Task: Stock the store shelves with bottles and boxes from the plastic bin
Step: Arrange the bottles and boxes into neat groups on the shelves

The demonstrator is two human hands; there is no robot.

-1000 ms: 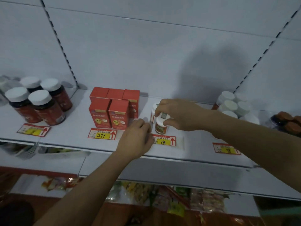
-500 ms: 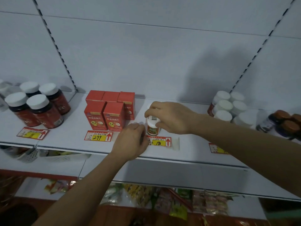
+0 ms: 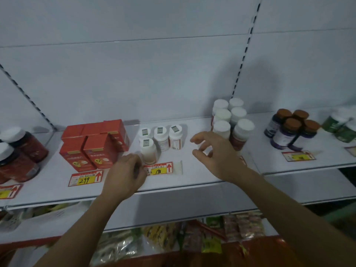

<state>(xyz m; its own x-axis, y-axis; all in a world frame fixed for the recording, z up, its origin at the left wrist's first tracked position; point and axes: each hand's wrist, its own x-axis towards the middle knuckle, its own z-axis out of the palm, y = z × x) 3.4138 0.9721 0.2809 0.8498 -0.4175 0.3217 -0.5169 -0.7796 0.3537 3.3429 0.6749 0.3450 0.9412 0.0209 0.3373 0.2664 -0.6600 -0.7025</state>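
Observation:
Several small white bottles with grey cap stickers stand on the white shelf (image 3: pixel 200 170): three in a back row (image 3: pixel 160 136) and one in front (image 3: pixel 148 152), just behind the "198" price tag (image 3: pixel 159 169). My left hand (image 3: pixel 126 170) rests on the shelf at the front bottle's left base, fingers loosely curled and holding nothing. My right hand (image 3: pixel 212 151) hovers to the right of the bottles with fingers spread, also holding nothing. The plastic bin is out of view.
Red boxes (image 3: pixel 92 145) stand left of the bottles behind a "299" tag (image 3: pixel 84 179). Dark red jars (image 3: pixel 21 157) are far left. White-capped bottles (image 3: pixel 232 122), purple orange-capped bottles (image 3: pixel 290 130) and green bottles (image 3: pixel 341 126) stand right. Snack packets (image 3: pixel 173 241) fill the lower shelf.
My right hand has let go of the front small white bottle and drawn back to the right, fingers spread. The bottle now stands alone. My left hand stays beside it.

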